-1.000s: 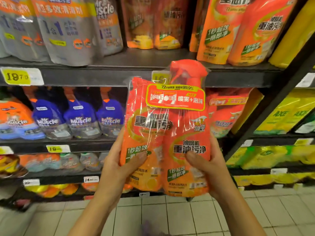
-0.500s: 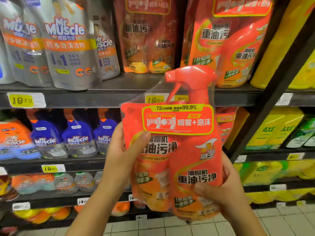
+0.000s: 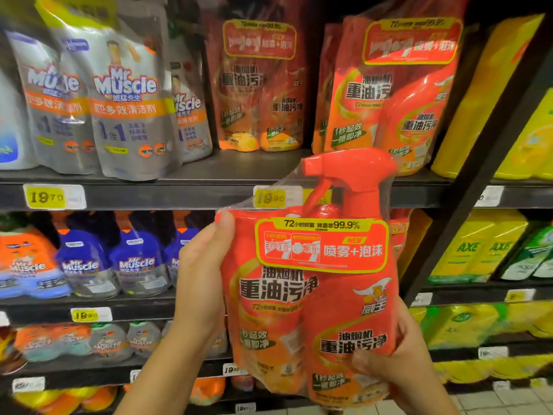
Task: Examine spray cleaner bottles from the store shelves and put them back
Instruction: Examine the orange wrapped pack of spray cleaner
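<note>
both hands hold one shrink-wrapped orange spray cleaner pack (image 3: 311, 295) upright in front of the shelves, its long axis vertical, the red trigger head (image 3: 350, 172) on top and the base low between the wrists. the left hand (image 3: 197, 283) is clamped on the pack's left edge, thumb pressed near the upper corner and the other fingers wrapped out of sight behind it; the right hand (image 3: 401, 357) is clamped on the lower right, its fingers (image 3: 365, 363) curled over the front of the label and the palm cupping the side and bottom. so the pack lies between the two sets of fingers, touching both, with most of its height above the right hand. matching packs on the upper shelf (image 3: 386, 94) stand above and beyond the fingertips, and the shelf edge with a yellow price tag (image 3: 269, 198) runs just behind the trigger (the frame is motion-blurred, so finer print is unclear). judging by this, the return move is up and away from the body, and either hand seems about equally placed for it.
</note>
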The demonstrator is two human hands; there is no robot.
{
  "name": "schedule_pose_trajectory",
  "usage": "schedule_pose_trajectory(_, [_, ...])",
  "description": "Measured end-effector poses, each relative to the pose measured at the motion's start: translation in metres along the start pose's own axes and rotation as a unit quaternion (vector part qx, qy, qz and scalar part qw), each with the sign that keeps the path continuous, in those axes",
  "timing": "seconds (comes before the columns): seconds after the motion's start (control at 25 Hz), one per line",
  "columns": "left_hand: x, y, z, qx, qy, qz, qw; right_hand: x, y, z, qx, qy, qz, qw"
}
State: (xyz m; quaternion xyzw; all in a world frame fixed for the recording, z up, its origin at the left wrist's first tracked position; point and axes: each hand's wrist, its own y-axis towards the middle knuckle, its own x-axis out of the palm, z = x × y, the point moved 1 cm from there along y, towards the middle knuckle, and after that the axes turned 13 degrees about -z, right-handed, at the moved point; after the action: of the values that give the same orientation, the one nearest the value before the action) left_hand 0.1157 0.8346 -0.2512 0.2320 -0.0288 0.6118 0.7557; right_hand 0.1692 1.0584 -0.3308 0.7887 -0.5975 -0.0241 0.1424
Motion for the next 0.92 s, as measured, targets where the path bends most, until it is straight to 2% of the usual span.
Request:
schedule_pose_trajectory(0.12, [-0.011,0.012,0.024,0.051,0.035,-0.007,0.998,-0.003,-0.001,-0.001,-0.007,0.006,-0.008,1.0])
schedule_pose_trajectory(0.2, [-0.014,0.023,0.047,0.075,0.128,-0.035,0.988,-0.001,0.001,-0.001,-0.014,-0.005,-0.03,0.999])
schedule_pose_trajectory(0.32, [0.002,0.031,0.067,0.06,0.334,-0.128,0.932,0.005,0.006,0.003,-0.022,-0.016,-0.043,0.999])
schedule_pose_trajectory(0.4, [0.014,0.032,0.068,0.087,0.399,-0.146,0.901,0.009,0.009,0.006,-0.019,-0.033,-0.041,0.998])
schedule_pose_trajectory(0.48, [0.02,0.032,0.066,0.098,0.376,-0.134,0.912,0.012,0.011,0.008,-0.022,-0.048,-0.038,0.998])
schedule_pose_trajectory(0.56, [0.019,0.034,0.061,0.08,0.307,-0.121,0.941,0.011,0.013,0.008,-0.024,-0.056,-0.028,0.998])
schedule_pose_trajectory(0.76, [0.013,0.039,0.06,0.059,0.184,-0.099,0.976,0.013,0.016,0.0,-0.046,-0.101,-0.01,0.994])
schedule_pose_trajectory(0.84, [0.013,0.044,0.064,0.061,0.244,-0.09,0.964,0.015,0.018,-0.002,-0.041,-0.1,-0.002,0.994])
schedule_pose_trajectory(0.92, [0.017,0.048,0.065,0.075,0.333,-0.108,0.934,0.016,0.019,0.0,-0.033,-0.092,0.003,0.995])
